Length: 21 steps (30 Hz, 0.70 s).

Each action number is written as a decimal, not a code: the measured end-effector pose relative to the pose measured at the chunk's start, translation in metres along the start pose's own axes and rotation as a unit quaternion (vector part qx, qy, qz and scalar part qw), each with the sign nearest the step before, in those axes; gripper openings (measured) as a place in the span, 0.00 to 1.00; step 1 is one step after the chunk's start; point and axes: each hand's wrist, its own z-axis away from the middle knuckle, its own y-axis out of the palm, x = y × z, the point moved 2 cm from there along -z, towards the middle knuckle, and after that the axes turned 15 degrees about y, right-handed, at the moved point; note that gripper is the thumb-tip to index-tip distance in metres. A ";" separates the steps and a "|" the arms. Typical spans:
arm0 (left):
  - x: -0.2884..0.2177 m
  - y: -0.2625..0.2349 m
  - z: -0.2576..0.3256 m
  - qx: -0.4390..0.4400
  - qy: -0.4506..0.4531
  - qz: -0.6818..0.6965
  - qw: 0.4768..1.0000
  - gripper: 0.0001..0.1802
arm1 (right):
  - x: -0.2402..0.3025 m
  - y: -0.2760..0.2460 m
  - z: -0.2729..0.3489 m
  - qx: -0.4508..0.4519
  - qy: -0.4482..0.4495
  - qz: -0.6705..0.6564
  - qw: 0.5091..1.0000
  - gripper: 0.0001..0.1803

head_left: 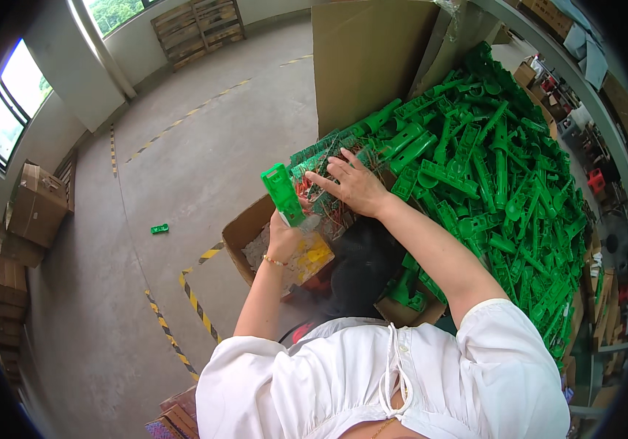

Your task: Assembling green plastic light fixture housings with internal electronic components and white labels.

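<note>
My left hand [284, 233] is wrapped round the lower end of a long green plastic casing [279, 186], which points up and away from me. To its right, my right hand [360, 189] reaches over a pile of green circuit boards [317, 152] with thin wires, mostly red. Its fingers are spread and appear to touch the boards or wires; no object shows in its grasp. Below my hands stands an open cardboard box [239, 233] holding pale pieces and some yellow ones [315, 252].
A large heap of green plastic casings [489, 168] fills the right side, with a tall cardboard sheet [372, 66] behind. One small green piece [160, 229] lies on the floor at left. Stacked cartons [36, 201] line the left wall; a metal shelf frame [584, 80] stands far right.
</note>
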 end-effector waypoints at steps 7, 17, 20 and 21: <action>-0.010 0.004 -0.008 0.020 -0.008 0.107 0.994 0.17 | -0.013 -0.019 0.000 0.005 -0.014 -0.138 0.990 0.18; -0.002 -0.021 -0.013 -0.184 -0.025 0.035 0.982 0.12 | -0.032 -0.036 0.007 -0.069 0.028 -0.114 0.991 0.25; 0.011 -0.025 -0.008 -0.184 -0.074 -0.004 0.980 0.13 | -0.055 -0.067 0.011 -0.119 0.145 -0.128 0.974 0.38; 0.015 -0.020 -0.006 -0.164 -0.083 -0.002 0.983 0.13 | -0.062 -0.079 0.014 -0.149 0.179 -0.132 0.963 0.37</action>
